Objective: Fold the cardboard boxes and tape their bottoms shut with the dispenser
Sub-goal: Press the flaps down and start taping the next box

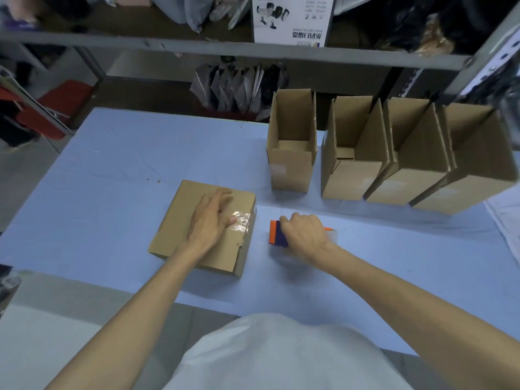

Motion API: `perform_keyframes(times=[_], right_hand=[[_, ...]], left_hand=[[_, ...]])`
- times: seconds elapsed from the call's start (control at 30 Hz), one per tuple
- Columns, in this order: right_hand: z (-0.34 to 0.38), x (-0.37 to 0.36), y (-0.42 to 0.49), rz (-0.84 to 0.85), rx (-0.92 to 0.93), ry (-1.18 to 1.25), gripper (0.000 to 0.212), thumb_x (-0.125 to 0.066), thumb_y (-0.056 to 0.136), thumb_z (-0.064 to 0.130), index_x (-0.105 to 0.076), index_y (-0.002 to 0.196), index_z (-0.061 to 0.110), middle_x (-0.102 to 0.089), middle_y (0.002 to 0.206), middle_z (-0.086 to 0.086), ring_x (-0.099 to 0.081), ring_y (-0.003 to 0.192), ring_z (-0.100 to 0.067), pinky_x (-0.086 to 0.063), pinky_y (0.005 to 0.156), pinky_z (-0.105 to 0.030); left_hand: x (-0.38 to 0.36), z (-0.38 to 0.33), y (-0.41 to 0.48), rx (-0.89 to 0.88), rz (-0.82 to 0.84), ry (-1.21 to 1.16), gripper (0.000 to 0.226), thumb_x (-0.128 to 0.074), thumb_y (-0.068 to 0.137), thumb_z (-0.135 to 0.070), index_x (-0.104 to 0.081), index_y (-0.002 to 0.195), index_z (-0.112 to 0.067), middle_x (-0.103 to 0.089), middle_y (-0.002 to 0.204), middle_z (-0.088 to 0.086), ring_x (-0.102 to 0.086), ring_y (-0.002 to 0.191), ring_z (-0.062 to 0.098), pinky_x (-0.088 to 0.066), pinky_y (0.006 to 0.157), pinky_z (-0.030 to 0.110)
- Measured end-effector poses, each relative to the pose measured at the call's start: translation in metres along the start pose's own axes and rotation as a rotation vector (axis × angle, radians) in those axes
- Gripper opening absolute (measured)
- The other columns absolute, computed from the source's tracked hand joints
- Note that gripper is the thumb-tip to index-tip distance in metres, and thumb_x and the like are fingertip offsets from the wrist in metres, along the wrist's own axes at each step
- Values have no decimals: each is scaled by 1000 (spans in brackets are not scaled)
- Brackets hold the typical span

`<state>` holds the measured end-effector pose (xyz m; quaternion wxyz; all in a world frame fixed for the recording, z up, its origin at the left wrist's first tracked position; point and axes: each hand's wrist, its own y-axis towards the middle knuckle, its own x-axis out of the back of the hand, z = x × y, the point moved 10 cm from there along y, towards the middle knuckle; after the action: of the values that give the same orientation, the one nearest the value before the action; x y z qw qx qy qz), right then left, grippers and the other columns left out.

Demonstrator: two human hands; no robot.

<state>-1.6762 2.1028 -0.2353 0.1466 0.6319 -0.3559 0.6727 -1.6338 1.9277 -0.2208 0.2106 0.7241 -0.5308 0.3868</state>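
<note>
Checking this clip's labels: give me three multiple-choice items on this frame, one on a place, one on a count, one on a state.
1. Where is the dispenser?
A in a drawer
B right of the taped box
C in a bucket

2. How many open boxes stand at the back?
A two
B four
C six

3. How does the left hand lie?
A flat on the taped box
B curled in a fist
C holding scissors

Answers:
1 B, the right hand grips it beside that box.
2 B, four stand in a row.
3 A, its straight fingers press by the tape.
</note>
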Motion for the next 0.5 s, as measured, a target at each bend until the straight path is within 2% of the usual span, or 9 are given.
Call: perform_keyframes(times=[0.1, 0.17, 0.2, 0.27, 0.33, 0.4, 0.43, 0.5], right_hand=[[-32, 3, -19, -114, -148, 123, 45, -64, 77, 42, -49, 109, 15, -57, 90, -7, -54, 70, -30, -24, 53, -29], [-44, 0, -28, -133, -185, 189, 46, -63, 76, 46, -49, 110, 18, -55, 87, -6, -57, 72, -29, -29, 56, -29], [-47, -3, -32, -131, -192, 215, 47, -63, 76, 46, -49, 111, 19, -55, 87, -5, -59, 74, -29, -31, 57, -29], [-53, -4, -39, -151, -209, 279, 47, -63, 76, 49, -51, 113, 21, -51, 83, -2, -59, 75, -28, -33, 57, -28], [-55, 1, -48, -204, -212, 366, 52, -65, 74, 52, -52, 116, 25, -53, 81, 1, -58, 74, -25, -36, 58, -28], [-56, 12, -61, -307, -184, 496, 61, -72, 70, 54, -55, 123, 28, -56, 80, 4, -57, 72, -21, -37, 59, -26], [-57, 20, -67, -370, -157, 559, 66, -76, 67, 53, -56, 126, 29, -55, 79, 7, -57, 70, -20, -38, 59, -25], [-55, 37, -81, -482, -91, 621, 73, -83, 62, 50, -60, 127, 25, -55, 76, 7, -55, 66, -18, -42, 57, -25]], left_hand=[[-28, -28, -7, -202, 136, 186, 27, -57, 91, -10, -63, 113, -24, -54, 113, 6, -55, 94, 27, -44, 78, 32], [-37, -35, -11, -246, 160, 301, 14, -57, 89, -16, -63, 99, -24, -52, 102, 2, -50, 93, 27, -39, 71, 32], [-41, -39, -12, -294, 153, 388, 15, -56, 88, -16, -63, 98, -23, -49, 99, 2, -48, 94, 27, -39, 71, 33], [-54, -44, -13, -385, 195, 607, 23, -52, 90, -11, -64, 106, -21, -45, 106, 5, -44, 100, 27, -39, 76, 34], [-61, -45, -11, -369, 275, 739, 31, -48, 90, -8, -64, 113, -21, -42, 115, 7, -42, 107, 28, -38, 79, 34], [-59, -54, -10, -331, 300, 667, 42, -47, 87, -2, -62, 121, -22, -42, 115, 8, -43, 107, 28, -37, 78, 33], [-53, -58, -9, -268, 272, 496, 45, -46, 88, 1, -60, 124, -22, -45, 113, 8, -46, 104, 27, -38, 77, 32], [-41, -58, -12, -33, 212, -33, 30, -46, 96, -10, -63, 120, -19, -57, 110, 6, -56, 98, 21, -42, 78, 26]])
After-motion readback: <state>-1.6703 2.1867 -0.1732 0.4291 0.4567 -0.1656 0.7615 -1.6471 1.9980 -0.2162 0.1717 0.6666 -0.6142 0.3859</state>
